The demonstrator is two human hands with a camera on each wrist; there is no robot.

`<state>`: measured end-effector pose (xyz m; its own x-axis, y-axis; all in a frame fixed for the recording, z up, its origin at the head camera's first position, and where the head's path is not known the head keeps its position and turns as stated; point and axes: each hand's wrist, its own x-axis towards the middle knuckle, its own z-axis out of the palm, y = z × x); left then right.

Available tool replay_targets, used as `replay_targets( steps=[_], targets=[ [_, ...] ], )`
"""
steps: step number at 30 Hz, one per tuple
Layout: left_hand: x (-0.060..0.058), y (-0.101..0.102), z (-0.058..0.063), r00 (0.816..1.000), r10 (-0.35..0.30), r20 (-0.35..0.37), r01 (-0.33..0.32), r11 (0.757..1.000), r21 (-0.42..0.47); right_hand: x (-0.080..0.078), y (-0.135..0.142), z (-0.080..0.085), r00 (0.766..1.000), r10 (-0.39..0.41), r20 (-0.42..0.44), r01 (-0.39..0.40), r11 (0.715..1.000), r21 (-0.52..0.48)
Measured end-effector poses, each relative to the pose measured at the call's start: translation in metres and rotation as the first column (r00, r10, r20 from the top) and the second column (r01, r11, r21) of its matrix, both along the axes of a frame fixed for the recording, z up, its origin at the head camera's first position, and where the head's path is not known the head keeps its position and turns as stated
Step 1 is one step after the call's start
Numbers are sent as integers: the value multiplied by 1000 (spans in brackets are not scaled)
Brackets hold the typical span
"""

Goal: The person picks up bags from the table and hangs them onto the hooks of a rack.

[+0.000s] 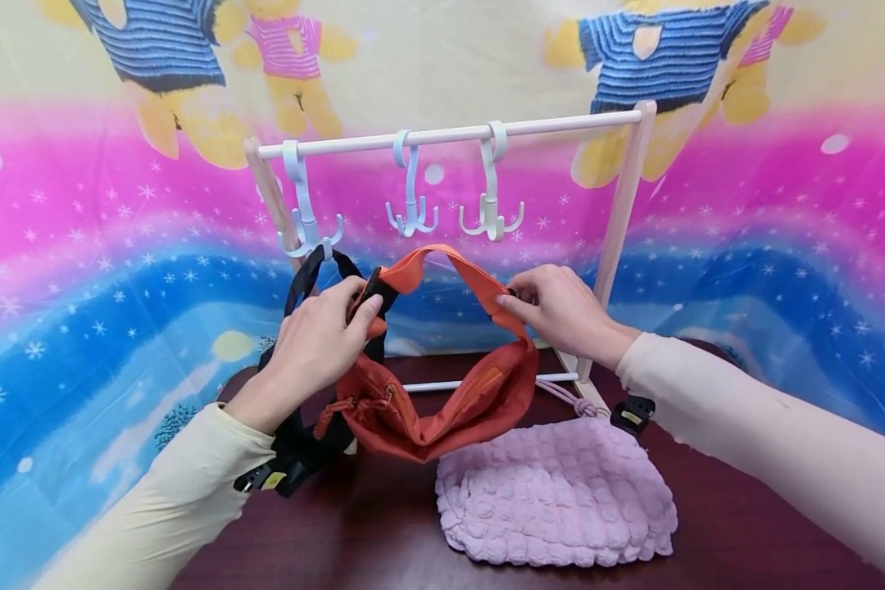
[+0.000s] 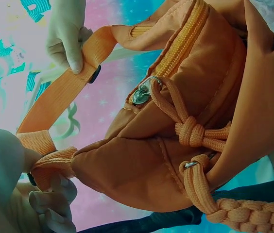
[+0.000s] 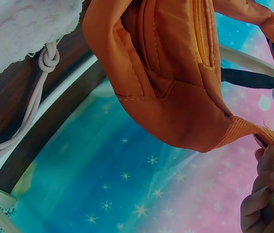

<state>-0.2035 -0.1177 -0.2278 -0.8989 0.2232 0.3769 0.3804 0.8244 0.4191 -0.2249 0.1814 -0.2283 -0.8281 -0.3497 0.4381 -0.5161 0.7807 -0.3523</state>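
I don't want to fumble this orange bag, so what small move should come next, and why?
I'd probably raise the orange strap toward the middle hook: the left hand and right hand grip that strap, its arch shows below that hook in the head view, and nothing hangs there, while the leftmost hook bears a black strap.

An orange fabric bag (image 1: 479,410) was held up between the left hand (image 1: 313,344) and the right hand (image 1: 560,307) — its strap (image 1: 475,283) was pinched by each and arched above them. Below the hands its body was sagged and folded mid-way; a braided cord (image 2: 248,213) was hung nearer the left hand.
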Motion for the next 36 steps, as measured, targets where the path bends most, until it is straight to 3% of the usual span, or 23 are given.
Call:
replay_targets(
  steps=[36],
  targets=[
    [1,0,15,996,22,-89,-13,994,104,-2,-14,11,999,31,-17,-32,998,-58]
  ],
)
